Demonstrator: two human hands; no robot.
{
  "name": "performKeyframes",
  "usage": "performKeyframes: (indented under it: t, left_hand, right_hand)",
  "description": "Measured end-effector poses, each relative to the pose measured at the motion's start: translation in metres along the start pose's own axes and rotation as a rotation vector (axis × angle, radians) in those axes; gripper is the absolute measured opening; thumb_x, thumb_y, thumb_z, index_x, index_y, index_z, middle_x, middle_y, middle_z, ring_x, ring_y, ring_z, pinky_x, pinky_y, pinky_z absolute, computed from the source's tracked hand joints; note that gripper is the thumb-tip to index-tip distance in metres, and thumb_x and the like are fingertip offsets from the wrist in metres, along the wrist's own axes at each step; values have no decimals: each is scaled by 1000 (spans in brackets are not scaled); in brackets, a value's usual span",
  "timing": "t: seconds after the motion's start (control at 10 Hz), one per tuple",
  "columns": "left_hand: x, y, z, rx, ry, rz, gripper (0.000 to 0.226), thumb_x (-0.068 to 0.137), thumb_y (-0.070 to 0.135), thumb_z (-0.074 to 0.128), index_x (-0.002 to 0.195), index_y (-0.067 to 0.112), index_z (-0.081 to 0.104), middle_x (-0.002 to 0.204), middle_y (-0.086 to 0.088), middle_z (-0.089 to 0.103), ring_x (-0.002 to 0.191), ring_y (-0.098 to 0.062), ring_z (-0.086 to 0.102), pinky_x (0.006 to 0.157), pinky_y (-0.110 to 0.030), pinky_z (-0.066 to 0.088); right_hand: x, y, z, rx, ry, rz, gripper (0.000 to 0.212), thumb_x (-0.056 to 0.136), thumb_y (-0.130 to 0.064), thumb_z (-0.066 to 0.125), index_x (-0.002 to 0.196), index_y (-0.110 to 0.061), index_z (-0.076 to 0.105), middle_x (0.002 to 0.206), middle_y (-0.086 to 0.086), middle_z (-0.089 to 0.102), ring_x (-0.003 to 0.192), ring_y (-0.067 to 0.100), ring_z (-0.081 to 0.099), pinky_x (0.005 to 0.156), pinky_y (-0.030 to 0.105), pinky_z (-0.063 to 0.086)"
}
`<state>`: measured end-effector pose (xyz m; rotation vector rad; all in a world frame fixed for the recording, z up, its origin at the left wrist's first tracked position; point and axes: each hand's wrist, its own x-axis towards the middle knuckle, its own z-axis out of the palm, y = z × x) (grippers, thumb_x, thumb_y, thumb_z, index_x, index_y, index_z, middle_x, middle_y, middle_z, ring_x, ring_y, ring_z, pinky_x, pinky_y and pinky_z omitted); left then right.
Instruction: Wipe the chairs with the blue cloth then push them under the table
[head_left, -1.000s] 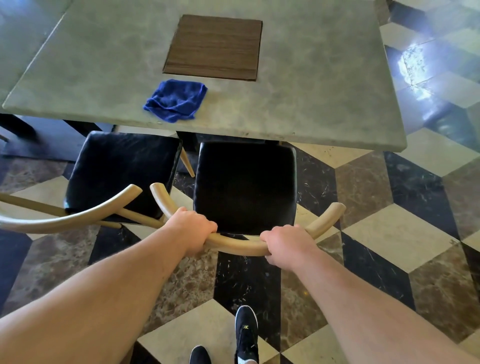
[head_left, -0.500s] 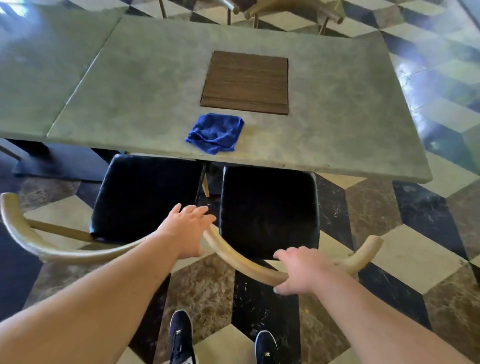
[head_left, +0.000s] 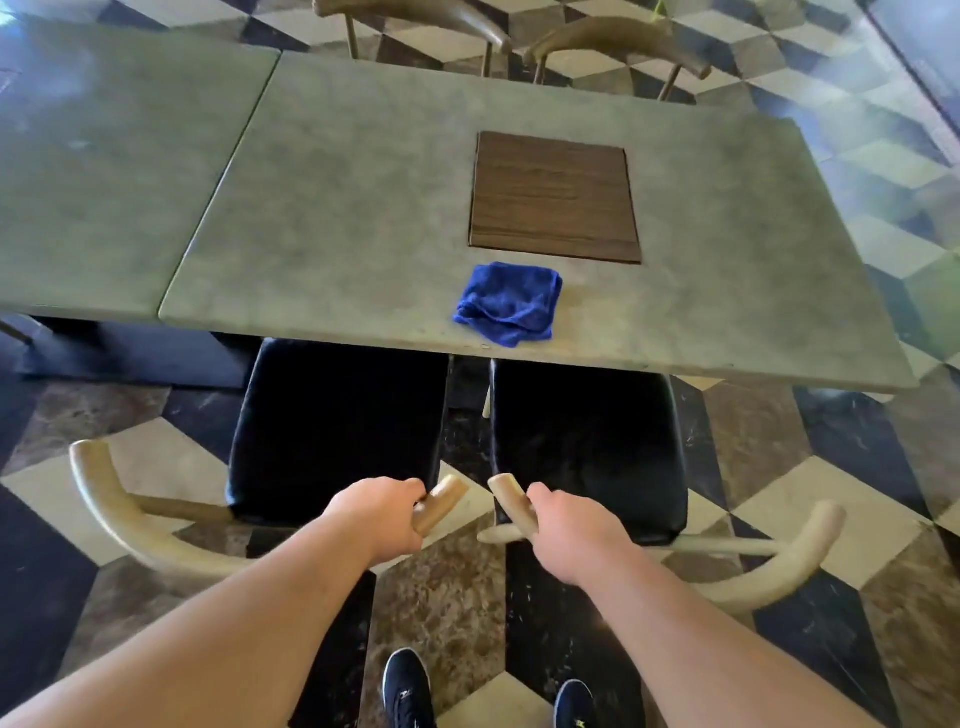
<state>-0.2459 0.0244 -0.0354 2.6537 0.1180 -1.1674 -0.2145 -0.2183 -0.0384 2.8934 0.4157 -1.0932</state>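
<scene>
Two chairs with black seats and curved pale wooden backrests stand side by side at the near edge of the grey table (head_left: 363, 218), their seat fronts tucked under it. My left hand (head_left: 382, 517) grips the right end of the left chair (head_left: 332, 431)'s backrest. My right hand (head_left: 569, 530) grips the left end of the right chair (head_left: 587, 441)'s backrest. The blue cloth (head_left: 511, 304) lies crumpled on the table near its front edge, in front of a brown wooden square (head_left: 553, 197).
A second grey table (head_left: 104, 171) joins on the left. Two more wooden chairs (head_left: 613, 36) stand at the far side. The floor is checkered marble tile (head_left: 441, 597). My dark shoes (head_left: 408, 688) show at the bottom.
Both hands let go of the right chair's backrest, then took the inner ends of the two backrests, one chair each. The view has risen and now shows more of the table.
</scene>
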Motion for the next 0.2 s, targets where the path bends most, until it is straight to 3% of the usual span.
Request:
performKeyframes:
  t: [0.1,0.2]
  left_hand:
    - [0,-3,-5,-6,-15,19,30,90,33,65,119,32,58,90,9,65,78,-11,65,57,-24,45]
    - [-1,0,-11,-40,22,32,42,94,47,60,133,33,58,99,11,67,85,-10,65,62,-24,48]
  right_hand:
    - [-2,-2,-3,-10,-3,11,37,95,-20,68,125,-23,46,105,-1,63,87,24,68,75,43,60]
    - [-4,-3,-7,25,56,-25,42,99,-40,64,134,-25,47,114,-2,64,96,23,69,82,42,61]
